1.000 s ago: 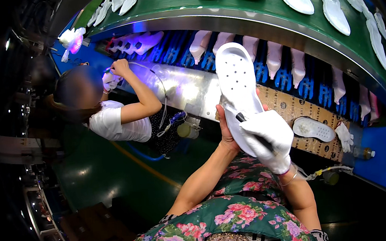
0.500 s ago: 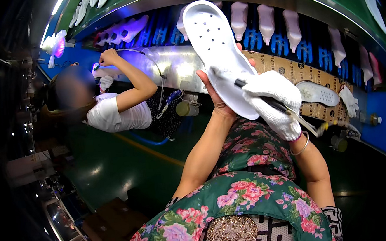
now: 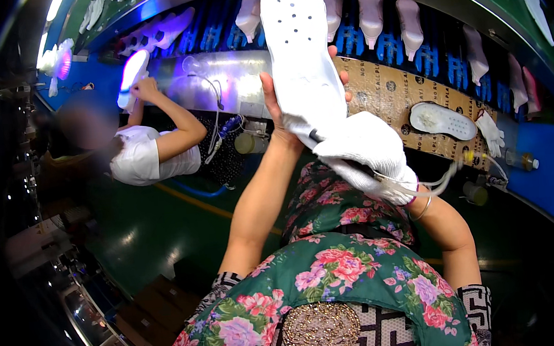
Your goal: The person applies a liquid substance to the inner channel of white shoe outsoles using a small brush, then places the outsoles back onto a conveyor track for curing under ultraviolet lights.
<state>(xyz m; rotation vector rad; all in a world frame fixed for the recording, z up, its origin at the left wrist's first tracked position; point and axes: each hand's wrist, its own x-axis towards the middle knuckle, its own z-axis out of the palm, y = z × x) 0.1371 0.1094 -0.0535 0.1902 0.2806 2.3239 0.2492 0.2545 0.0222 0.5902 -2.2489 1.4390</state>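
A white shoe sole [image 3: 300,54] with small holes in its toe half stands upright in front of me. My bare left hand [image 3: 276,111] grips it from beneath, thumb along the left edge and fingertips showing past the right edge. The white-gloved right hand [image 3: 367,156] is closed around a dark-handled brush [image 3: 313,134]. Its blurred bristles lie on the sole's heel half, by the left rim. A pale tube [image 3: 439,187] trails from the gloved hand to the right. Part of the heel is hidden behind the glove.
Another sole [image 3: 445,122], with a whitish patch, lies on printed cardboard [image 3: 374,90] beside a white glove [image 3: 492,135] and a bottle [image 3: 523,160]. Pale shoe uppers [image 3: 410,22] hang along a blue rack under a metal-edged shelf. A co-worker [image 3: 158,150] at left holds a lit sole.
The sole has swung more upright and shifted left and up. My right hand has moved left and down, carrying the brush toward the heel's left rim. The co-worker's sole is now raised.
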